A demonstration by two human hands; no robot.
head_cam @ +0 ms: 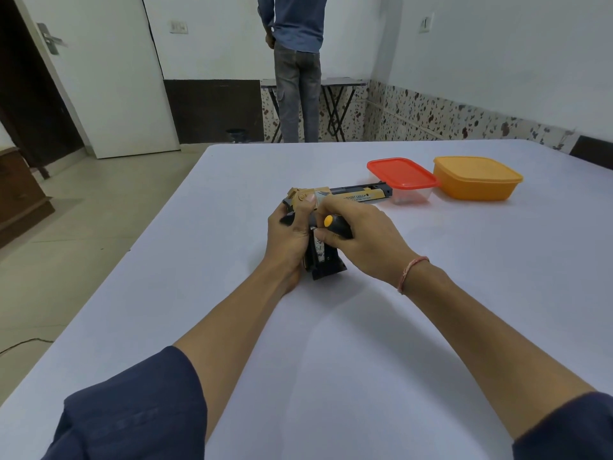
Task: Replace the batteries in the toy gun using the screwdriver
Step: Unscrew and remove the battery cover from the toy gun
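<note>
The left hand [288, 235] clamps the gun [351, 196] against the table [431, 293], likely to steady it, while the right hand [363, 239] grips the screwdriver [335, 226] aimed at its handle.

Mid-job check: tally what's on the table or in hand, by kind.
gun: 1
screwdriver: 1
boxes: 2 (red-lidded box, orange box)
Total: 4

I see even, soft indoor light, slightly dim; faint shadows lie on the counter [431, 293] beneath the forearms. Wide-angle bending curves the door at upper left. Focus is fair throughout.
</note>
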